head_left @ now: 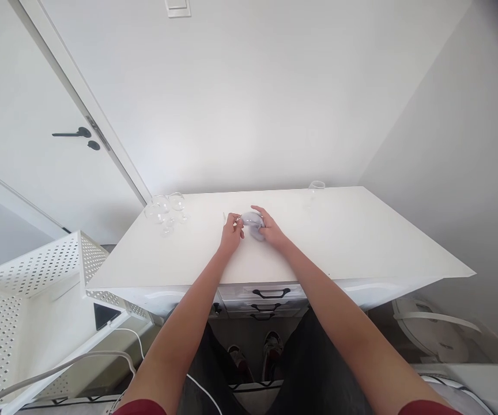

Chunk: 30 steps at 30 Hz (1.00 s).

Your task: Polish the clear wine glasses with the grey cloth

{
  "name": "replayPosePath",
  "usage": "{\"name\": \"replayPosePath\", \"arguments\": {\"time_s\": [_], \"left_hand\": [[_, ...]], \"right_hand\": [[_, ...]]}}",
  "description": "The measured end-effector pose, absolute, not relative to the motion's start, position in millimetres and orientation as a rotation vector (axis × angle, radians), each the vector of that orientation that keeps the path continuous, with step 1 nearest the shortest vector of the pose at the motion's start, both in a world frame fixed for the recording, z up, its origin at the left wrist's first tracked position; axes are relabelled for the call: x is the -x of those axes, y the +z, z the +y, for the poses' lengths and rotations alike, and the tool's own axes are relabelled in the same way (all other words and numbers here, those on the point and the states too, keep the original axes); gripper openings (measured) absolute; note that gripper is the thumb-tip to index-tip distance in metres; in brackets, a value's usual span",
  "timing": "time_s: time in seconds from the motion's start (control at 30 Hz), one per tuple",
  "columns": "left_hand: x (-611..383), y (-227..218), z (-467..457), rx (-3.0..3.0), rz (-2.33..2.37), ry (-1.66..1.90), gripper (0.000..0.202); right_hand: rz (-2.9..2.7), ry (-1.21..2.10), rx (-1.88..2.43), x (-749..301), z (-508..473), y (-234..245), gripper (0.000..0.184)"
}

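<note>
Both my hands meet over the middle of the white table (344,242). My right hand (270,226) is wrapped round a grey cloth (252,221) bunched over a clear glass, which is mostly hidden. My left hand (232,229) is closed in a pinch on the stem or base of that glass (237,219), a thin clear part showing just left of its fingers. Three clear stemmed glasses (166,210) stand together at the table's back left corner. One more clear glass (316,189) stands at the back edge, right of centre.
A white wall runs behind the table and along its right side. A white door with a black handle (72,134) is at the left. A white perforated shelf unit (37,271) stands left of the table. Drawers with black handles (270,294) sit under the table front.
</note>
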<state>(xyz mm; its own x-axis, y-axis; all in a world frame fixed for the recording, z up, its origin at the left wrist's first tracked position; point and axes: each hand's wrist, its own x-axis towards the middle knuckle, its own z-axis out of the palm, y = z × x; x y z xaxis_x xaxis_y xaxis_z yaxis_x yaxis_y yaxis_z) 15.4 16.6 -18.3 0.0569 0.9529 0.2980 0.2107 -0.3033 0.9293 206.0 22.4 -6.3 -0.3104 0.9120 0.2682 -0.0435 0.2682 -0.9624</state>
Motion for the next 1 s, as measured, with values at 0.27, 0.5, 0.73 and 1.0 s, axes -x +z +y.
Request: {"name": "replayPosePath", "arguments": {"time_s": [0.27, 0.5, 0.73, 1.0], "left_hand": [[-15.2, -18.4, 19.6, -1.478, 1.213, 1.372, 0.019], [-18.1, -20.7, 19.8, -1.507, 1.084, 1.248, 0.016], [-15.9, -24.4, 20.0, -1.549, 1.172, 1.256, 0.014], [-18.4, -18.2, 16.6, -1.540, 1.153, 1.244, 0.025]], "right_hand": [[-1.481, 1.253, 0.742, -206.6, 26.1, -6.1, 0.068], [-1.434, 1.260, 0.775, -207.8, 25.6, -5.9, 0.088], [-1.414, 1.291, 0.748, -206.3, 29.7, -8.9, 0.075], [-1.378, 1.225, 0.760, -208.1, 31.7, -12.3, 0.075]]}}
